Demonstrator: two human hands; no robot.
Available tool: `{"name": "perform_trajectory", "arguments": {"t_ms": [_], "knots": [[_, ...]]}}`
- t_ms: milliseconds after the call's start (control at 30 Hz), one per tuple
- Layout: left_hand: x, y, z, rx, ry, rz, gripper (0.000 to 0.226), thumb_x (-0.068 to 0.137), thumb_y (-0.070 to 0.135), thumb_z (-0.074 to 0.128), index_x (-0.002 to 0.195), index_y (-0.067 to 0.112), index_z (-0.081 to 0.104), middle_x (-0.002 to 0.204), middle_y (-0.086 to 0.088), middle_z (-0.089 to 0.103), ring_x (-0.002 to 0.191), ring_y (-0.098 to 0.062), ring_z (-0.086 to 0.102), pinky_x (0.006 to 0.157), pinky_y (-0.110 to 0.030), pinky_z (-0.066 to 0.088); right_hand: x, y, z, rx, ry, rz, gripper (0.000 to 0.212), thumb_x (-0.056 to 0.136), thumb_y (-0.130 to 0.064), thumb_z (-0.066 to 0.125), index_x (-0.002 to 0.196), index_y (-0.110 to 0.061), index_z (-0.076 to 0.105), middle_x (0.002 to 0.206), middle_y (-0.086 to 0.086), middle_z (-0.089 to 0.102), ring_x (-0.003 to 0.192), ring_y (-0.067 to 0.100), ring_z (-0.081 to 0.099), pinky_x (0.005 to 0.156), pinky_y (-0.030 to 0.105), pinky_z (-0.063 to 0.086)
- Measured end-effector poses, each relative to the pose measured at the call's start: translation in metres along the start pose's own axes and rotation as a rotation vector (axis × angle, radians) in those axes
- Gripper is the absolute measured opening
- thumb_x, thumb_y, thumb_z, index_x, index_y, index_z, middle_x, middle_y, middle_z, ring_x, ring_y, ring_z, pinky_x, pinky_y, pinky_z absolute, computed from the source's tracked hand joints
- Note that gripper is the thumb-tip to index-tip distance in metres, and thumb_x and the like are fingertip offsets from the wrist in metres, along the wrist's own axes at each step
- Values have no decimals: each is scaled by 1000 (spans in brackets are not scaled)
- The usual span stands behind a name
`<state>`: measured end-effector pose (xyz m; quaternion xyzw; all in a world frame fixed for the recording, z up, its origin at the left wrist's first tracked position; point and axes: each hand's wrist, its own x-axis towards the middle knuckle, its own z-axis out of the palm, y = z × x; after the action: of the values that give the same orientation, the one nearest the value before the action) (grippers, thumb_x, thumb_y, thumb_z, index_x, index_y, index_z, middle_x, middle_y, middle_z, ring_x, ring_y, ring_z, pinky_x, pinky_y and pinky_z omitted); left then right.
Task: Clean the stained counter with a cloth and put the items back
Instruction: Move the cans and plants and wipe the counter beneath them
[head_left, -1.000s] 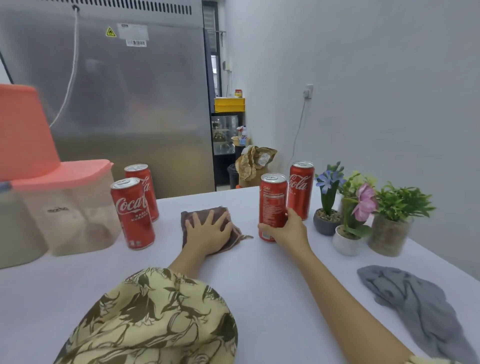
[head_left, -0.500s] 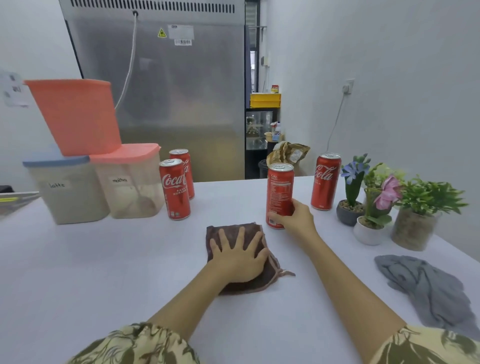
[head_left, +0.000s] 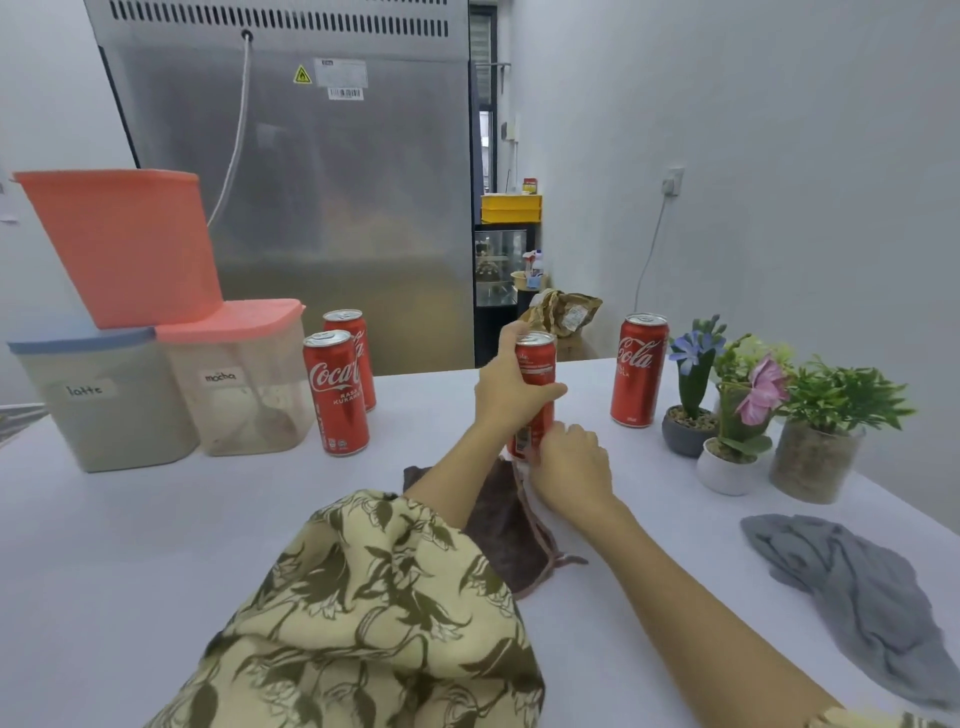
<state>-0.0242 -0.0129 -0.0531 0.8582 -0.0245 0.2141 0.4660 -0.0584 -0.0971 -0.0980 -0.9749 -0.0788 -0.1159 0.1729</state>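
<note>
Off the brown cloth (head_left: 506, 525) and onto the can (head_left: 535, 387): our left hand (head_left: 506, 387), flat on the rag half a second ago, now wraps the upper half of the middle Coca-Cola can, fingers curled round its front and thumb up near the rim. Our right hand (head_left: 569, 460) keeps its place at the can's base, fingers curled against the lower wall, though whether they close fully round it we cannot tell from this angle. We judge the can to stand on, or just above, the white counter (head_left: 156, 545) at the far edge of the brown cloth, which lies loose beneath our left forearm. We read the step as shifting an item clear so the patch under it can be wiped; any stain itself is not visible. Next, by our reckoning, comes lifting the can upright and setting it aside, then returning one hand to the cloth. Outward from there, two more cans (head_left: 337, 392) stand to the left beside tubs labelled latte (head_left: 98, 400) and mocha (head_left: 236, 384), a fourth can (head_left: 639, 369) stands right, next to three small potted plants (head_left: 753, 415), and a grey cloth (head_left: 852, 592) lies crumpled at the near right.
</note>
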Motion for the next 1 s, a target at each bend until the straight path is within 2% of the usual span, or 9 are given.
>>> {"name": "perform_trajectory", "arguments": {"t_ms": [100, 200, 267, 333, 400, 533, 900, 933, 1000], "knots": [[15, -13, -16, 23, 13, -8, 77, 74, 21, 78, 134, 29, 31, 128, -5, 55, 110, -25, 56, 93, -40, 47, -20, -19, 7, -60, 68, -186, 42, 98, -38, 39, 128, -9, 39, 125, 12, 47, 114, 27, 43, 91, 35, 37], [34, -34, -41, 17, 38, -69, 85, 75, 16, 78, 139, 27, 24, 133, -8, 51, 118, -29, 53, 97, -45, 44, -23, -25, 16, -67, -85, -329, 54, 97, -47, 36, 138, -12, 34, 141, 11, 36, 128, 28, 33, 103, 37, 30], [48, -50, -59, 9, 77, -162, 90, 74, 14, 78, 142, 21, 19, 138, -10, 47, 123, -30, 49, 101, -48, 41, -21, -23, 21, -65, -225, -394, 69, 94, -58, 27, 146, -14, 25, 155, 6, 19, 143, 26, 15, 115, 40, 15], [60, -66, -73, 12, 127, -248, 88, 73, 16, 79, 139, 14, 21, 138, -12, 46, 124, -31, 49, 102, -47, 41, -20, -20, 26, -21, -326, -407, 95, 75, -75, 6, 149, -18, 19, 159, 3, 9, 146, 22, 2, 119, 39, 5], [68, -81, -80, 11, 156, -296, 83, 73, 16, 79, 136, 10, 26, 136, -12, 48, 124, -30, 49, 101, -46, 42, -18, -18, 31, 41, -364, -384, 109, 59, -76, -5, 150, -19, 16, 159, 2, 9, 146, 19, 1, 119, 38, 5], [76, -102, -81, -10, 162, -287, 79, 74, 11, 77, 137, 11, 30, 136, -10, 49, 126, -30, 48, 104, -48, 39, -17, -18, 34, 42, -359, -392, 110, 58, -75, -8, 150, -18, 14, 159, -1, 9, 146, 16, -1, 119, 36, 4], [83, -114, -69, 15, 197, -242, 85, 77, 12, 75, 144, 15, 22, 142, -9, 44, 130, -31, 45, 105, -49, 36, -18, -21, 30, 17, -391, -389, 109, 58, -74, -8, 151, -19, 12, 159, -2, 7, 146, 16, -2, 118, 34, 1], [82, -114, -68, 36, 199, -240, 89, 78, 14, 75, 146, 15, 18, 145, -9, 40, 132, -31, 41, 106, -49, 34, -18, -20, 29, 19, -395, -390, 109, 58, -74, -8, 151, -19, 12, 159, -1, 8, 146, 16, -2, 119, 34, 2], [77, -107, -63, 116, 206, -253, 102, 78, 18, 75, 150, 12, 2, 156, -11, 18, 142, -32, 24, 111, -47, 26, -18, -20, 26, 18, -414, -389, 109, 58, -74, -7, 151, -20, 12, 159, -1, 7, 146, 16, -2, 119, 34, 2]]}}
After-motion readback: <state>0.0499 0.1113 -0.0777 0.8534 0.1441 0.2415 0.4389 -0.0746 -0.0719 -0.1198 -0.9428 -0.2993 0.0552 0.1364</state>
